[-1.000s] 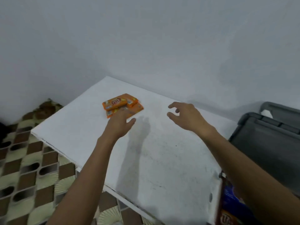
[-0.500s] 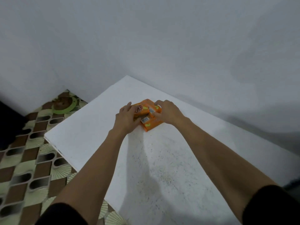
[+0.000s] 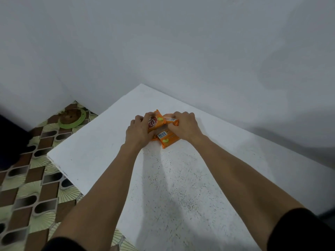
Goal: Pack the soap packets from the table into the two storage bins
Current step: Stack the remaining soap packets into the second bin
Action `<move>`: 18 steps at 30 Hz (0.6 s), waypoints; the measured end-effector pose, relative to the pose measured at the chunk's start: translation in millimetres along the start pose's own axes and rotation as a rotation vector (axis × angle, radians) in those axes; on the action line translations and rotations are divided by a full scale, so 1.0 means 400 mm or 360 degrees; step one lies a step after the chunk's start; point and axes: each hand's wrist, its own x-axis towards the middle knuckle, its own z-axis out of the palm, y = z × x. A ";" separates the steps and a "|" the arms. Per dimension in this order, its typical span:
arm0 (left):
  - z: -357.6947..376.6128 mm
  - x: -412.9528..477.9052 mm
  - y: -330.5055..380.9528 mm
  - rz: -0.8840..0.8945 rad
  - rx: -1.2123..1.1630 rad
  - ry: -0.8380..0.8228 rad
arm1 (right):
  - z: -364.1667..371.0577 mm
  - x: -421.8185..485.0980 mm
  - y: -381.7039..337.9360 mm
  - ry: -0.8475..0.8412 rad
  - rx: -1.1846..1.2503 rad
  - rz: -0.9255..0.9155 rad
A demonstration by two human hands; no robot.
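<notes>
The orange plastic-wrapped soap packets (image 3: 164, 134) sit in a small overlapping cluster toward the far left of the white speckled surface (image 3: 181, 187), and I have both hands on them. My left hand (image 3: 138, 132) has its fingers (image 3: 138, 118) curled round the packet with the red logo (image 3: 154, 122), tipping its edge up. My right hand (image 3: 184, 126) pinches the far packet (image 3: 170, 119), thumb on its near edge. The barcode-side packet (image 3: 167, 140) lies flat between my hands, touched but, I think, not held. To do this well I should squeeze all three into one stack, work my fingers under the bottom one and lift it level, since slick wrappers may slide apart. The storage bins are out of sight, so I must turn carefully to find them
</notes>
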 end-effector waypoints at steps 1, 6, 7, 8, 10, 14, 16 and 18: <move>-0.006 -0.009 0.006 -0.0016 -0.0012 0.0008 | -0.015 -0.012 0.003 0.0030 0.0064 -0.0002; -0.045 -0.057 0.065 -0.0015 -0.0067 0.0010 | -0.111 -0.092 0.022 0.0128 0.0402 0.0039; -0.052 -0.070 0.079 -0.0013 -0.0098 0.0013 | -0.128 -0.112 0.030 0.0149 0.0453 0.0056; -0.060 -0.083 0.096 -0.0011 -0.0135 0.0022 | -0.145 -0.132 0.039 0.0179 0.0482 0.0063; -0.075 -0.113 0.133 -0.0024 -0.0219 0.0035 | -0.177 -0.174 0.058 0.0242 0.0519 0.0085; -0.080 -0.172 0.200 0.0004 -0.0422 0.0107 | -0.250 -0.274 0.091 0.0314 0.0683 0.0203; -0.078 -0.198 0.234 0.0044 -0.0549 0.0151 | -0.291 -0.334 0.104 0.0321 0.0827 0.0252; -0.082 -0.234 0.273 0.0080 -0.0683 0.0169 | -0.334 -0.408 0.112 0.0326 0.0994 0.0286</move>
